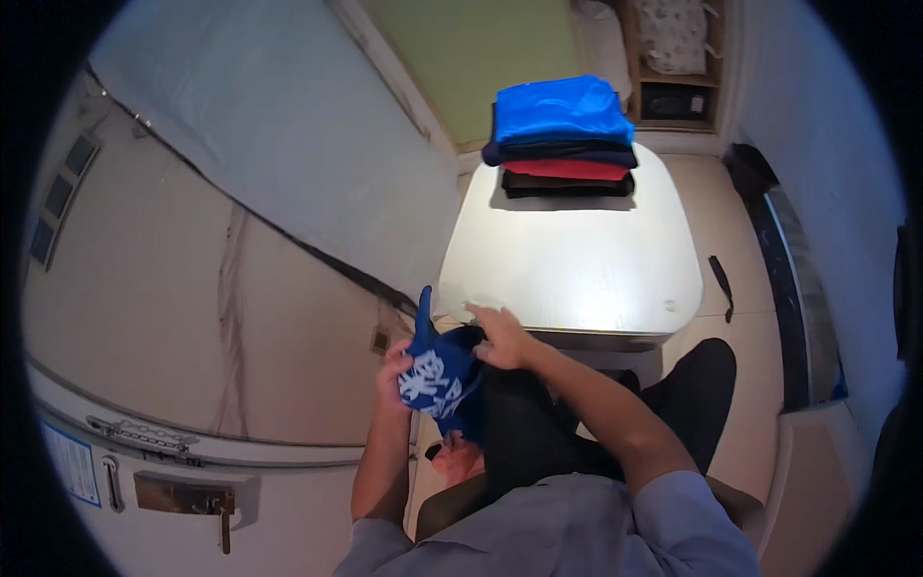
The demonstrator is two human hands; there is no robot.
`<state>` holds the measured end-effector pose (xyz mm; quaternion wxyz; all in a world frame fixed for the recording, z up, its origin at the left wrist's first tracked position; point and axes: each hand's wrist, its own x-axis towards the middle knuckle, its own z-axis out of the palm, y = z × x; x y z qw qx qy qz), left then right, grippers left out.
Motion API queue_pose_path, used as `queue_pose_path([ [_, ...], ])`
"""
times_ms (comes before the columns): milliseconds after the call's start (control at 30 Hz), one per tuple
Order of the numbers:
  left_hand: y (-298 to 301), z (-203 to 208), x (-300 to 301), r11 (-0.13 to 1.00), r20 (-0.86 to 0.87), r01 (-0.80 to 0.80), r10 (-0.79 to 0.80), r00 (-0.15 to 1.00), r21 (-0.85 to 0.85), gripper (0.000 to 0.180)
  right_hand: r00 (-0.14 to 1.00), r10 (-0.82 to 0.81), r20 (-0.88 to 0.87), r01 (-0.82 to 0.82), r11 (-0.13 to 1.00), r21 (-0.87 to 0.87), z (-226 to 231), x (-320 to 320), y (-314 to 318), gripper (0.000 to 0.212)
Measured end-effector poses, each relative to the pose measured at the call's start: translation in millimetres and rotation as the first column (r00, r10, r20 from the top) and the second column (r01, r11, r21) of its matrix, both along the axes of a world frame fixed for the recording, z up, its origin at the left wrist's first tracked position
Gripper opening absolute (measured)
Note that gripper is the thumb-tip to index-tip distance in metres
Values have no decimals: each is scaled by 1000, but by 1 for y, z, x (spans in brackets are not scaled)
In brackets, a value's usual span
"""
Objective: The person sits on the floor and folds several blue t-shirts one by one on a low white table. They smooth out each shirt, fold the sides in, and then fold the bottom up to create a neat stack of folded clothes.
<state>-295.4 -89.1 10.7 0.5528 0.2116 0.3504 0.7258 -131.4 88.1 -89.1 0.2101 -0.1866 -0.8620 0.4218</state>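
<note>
A dark blue cloth garment (444, 385) with a white print is bunched beside my left knee, one narrow end sticking up. My left hand (392, 377) is closed around its left side. At the garment's upper right edge is my right hand (500, 338), its index finger stretched toward the near left corner of the white table and its thumb spread away from it. Whether the right hand touches the cloth I cannot tell. Below hangs a pinkish-red cloth (457, 462), partly hidden by the blue garment and my leg.
On the far part of the white table (577, 274) stands a stack of folded clothes (562, 135), bright blue on top, red and black lower down. A dark strap (721, 287) lies on the floor at right. A door with a brass handle (224, 510) is at lower left; shelves (678, 72) stand behind.
</note>
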Motion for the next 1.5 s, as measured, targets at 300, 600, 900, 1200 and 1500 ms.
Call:
queue_pose_path([
  [300,12,33,71,928,-405,373,-348,845,-20,23,973,-61,-222,-23,935,-354,-48,58,-42,34],
  [600,8,40,76,861,-213,498,-508,834,-103,22,898,-165,-407,101,980,-174,28,121,-38,47],
  [900,11,85,89,933,-757,278,-350,552,-229,13,901,-313,-301,214,923,-320,49,138,-37,16],
  [1200,46,117,71,942,-943,35,-333,-21,-334,21,828,-458,-324,378,882,-281,131,181,20,13],
  [1500,79,139,52,905,-903,-79,-423,-81,-417,19,831,-492,-260,468,871,-153,170,208,53,16],
])
